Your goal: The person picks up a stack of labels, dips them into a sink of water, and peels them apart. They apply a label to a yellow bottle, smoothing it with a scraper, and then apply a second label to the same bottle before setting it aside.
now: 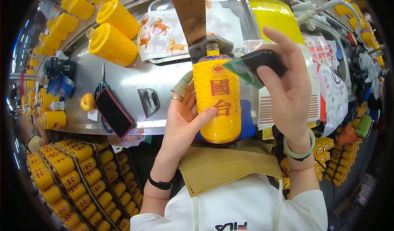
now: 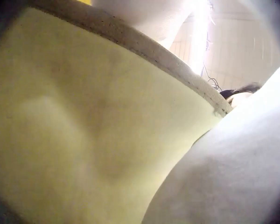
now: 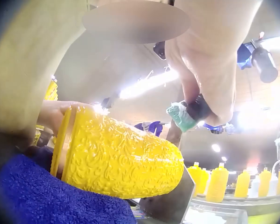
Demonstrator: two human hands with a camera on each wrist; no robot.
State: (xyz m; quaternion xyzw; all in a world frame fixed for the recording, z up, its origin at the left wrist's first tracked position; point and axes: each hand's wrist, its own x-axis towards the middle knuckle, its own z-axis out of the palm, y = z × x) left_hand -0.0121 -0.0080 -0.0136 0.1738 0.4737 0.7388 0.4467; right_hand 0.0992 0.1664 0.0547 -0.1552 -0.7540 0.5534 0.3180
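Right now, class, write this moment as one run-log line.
left hand: holds yellow bottle; right hand: holds black-green object; red lettering: faces head camera; phone: on metal table

The metal bench (image 1: 135, 77) left of the held bottle (image 1: 217, 95) leaves a bare lane between 2 yellow bottles (image 1: 113, 44) at far left and a phone (image 1: 115, 112) at near left; a dark piece (image 1: 151, 103) lies on its near side. The left hand (image 1: 184, 122) blocks the held bottle's left flank, a brown beam (image 1: 188, 9) its far end. Open air parts it from the black-and-green tool (image 1: 269, 59) at right.
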